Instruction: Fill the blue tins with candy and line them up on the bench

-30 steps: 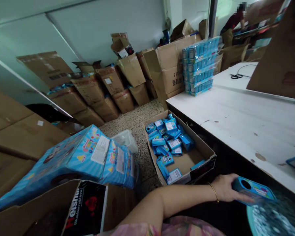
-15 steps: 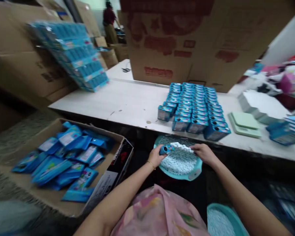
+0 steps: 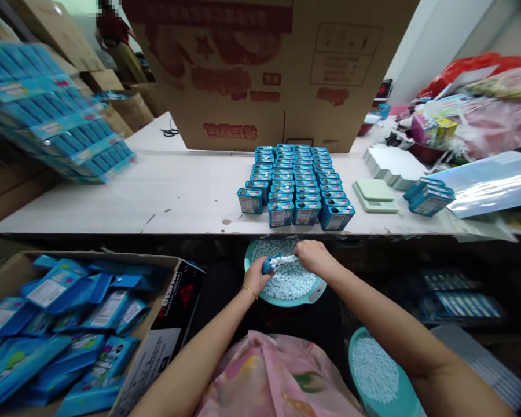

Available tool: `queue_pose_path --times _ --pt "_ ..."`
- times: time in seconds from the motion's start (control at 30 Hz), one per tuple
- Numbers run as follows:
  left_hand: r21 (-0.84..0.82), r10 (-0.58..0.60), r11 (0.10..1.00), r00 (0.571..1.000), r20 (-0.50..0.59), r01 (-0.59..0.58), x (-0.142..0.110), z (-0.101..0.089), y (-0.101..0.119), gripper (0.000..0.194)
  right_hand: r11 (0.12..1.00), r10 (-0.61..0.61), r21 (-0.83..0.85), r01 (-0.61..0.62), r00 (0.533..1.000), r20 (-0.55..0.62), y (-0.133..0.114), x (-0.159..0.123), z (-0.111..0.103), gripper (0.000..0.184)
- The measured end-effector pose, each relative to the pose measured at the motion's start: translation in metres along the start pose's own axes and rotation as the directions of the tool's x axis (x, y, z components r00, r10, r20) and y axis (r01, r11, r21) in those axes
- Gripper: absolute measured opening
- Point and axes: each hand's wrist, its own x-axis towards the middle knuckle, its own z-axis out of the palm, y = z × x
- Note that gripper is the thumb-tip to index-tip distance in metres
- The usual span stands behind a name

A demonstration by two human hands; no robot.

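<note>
Clutching a small blue tin [image 3: 271, 265] in the closed left grip [image 3: 256, 278], the person is holding it low over a round teal tray [image 3: 295, 302] heaped with white pellets [image 3: 289, 282]. The tin's long axis is lying roughly sideways and slightly tilted, with a little mound of pellets sitting at its right end. The right grip [image 3: 313, 258] is the nearer to that end, resting just beside it with its fingers curled down toward the pellets; whether it is pinching any, the view does not show.

Closest to the camera, a pink cloth [image 3: 273, 376] is draping over the lap. A second teal tray [image 3: 356, 347] of pellets is sitting at lower right, and an open cardboard box [image 3: 169, 267] of flat blue packs [image 3: 56, 292] is filling the lower left. Farther off, rows of blue tins [image 3: 295, 185] are standing upright on the white surface [image 3: 156, 202], with a pale green scale [image 3: 375, 194] to their right and a large cardboard carton [image 3: 243, 81] behind them. A shrink-wrapped stack of tins [image 3: 47, 110] is lying at upper left, near a co-worker [image 3: 110, 26] standing in the distance.
</note>
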Motion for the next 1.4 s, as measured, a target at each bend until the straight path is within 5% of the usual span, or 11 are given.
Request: queue_pose_path --times 0.3,0.5,0.7,0.87,1.0,1.2,1.4 --pt "-0.146 0.029 0.989 1.000 -0.007 -0.029 0.009 0.006 -0.021 0.039 0.995 -0.088 -0.048 0.084 0.993 -0.083 -0.023 0.011 -0.011 0.026" --pt "-0.207 -0.034 0.978 0.998 -0.046 0.024 0.009 -0.002 -0.026 0.042 1.000 -0.009 0.015 0.010 0.997 -0.079 0.000 0.006 -0.002 0.025" --pt "-0.337 -0.070 0.941 0.994 -0.079 0.040 0.002 -0.018 -0.037 0.042 0.933 0.296 0.177 -0.315 0.947 0.126 0.034 0.005 0.077 0.030" --pt "-0.427 -0.118 0.901 0.990 -0.078 0.073 0.000 -0.019 -0.040 0.044 0.873 0.330 0.304 -0.382 0.921 0.208 -0.011 0.040 0.148 0.031" --pt "-0.433 -0.196 0.892 0.974 -0.113 0.129 -0.003 -0.027 -0.044 0.043 0.812 0.311 0.447 -0.376 0.926 0.214 -0.033 0.063 0.170 0.034" --pt "-0.360 -0.214 0.922 0.962 -0.171 0.141 -0.006 -0.049 -0.047 0.043 0.733 0.212 0.628 -0.261 0.965 0.153 0.000 0.053 0.161 0.034" --pt "-0.276 -0.083 0.961 0.984 -0.158 0.037 0.004 -0.039 -0.041 0.041 0.715 0.166 0.685 -0.141 0.986 0.030 0.033 0.035 0.101 0.030"
